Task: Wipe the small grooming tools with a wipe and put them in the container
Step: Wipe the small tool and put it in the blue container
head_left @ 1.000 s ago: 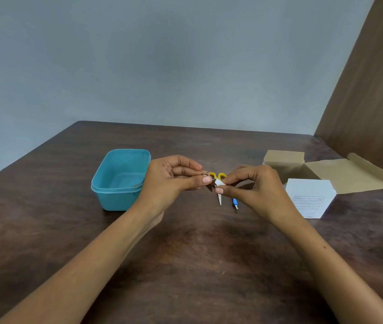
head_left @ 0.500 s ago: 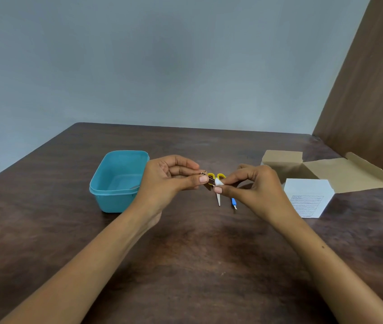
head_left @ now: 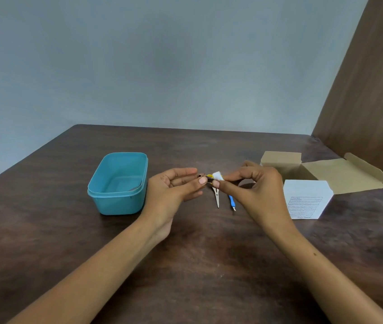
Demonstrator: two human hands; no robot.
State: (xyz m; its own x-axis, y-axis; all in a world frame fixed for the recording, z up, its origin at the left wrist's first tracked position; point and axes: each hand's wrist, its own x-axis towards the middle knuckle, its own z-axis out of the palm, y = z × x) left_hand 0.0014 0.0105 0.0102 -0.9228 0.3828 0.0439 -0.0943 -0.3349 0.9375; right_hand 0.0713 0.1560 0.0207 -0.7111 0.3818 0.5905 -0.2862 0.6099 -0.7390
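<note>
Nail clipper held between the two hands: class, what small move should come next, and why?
Probably keep rubbing the wipe along the nail clipper. The left hand pinches the clipper, and the right hand presses the wipe on its end. The blue container looks empty; scissors lie on the table.

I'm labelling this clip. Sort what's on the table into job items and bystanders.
Job:
left hand pinching a small metal tool
right hand pinching the wipe
scissors
blue tool
tub

Bystanders:
cardboard box
white box
</note>
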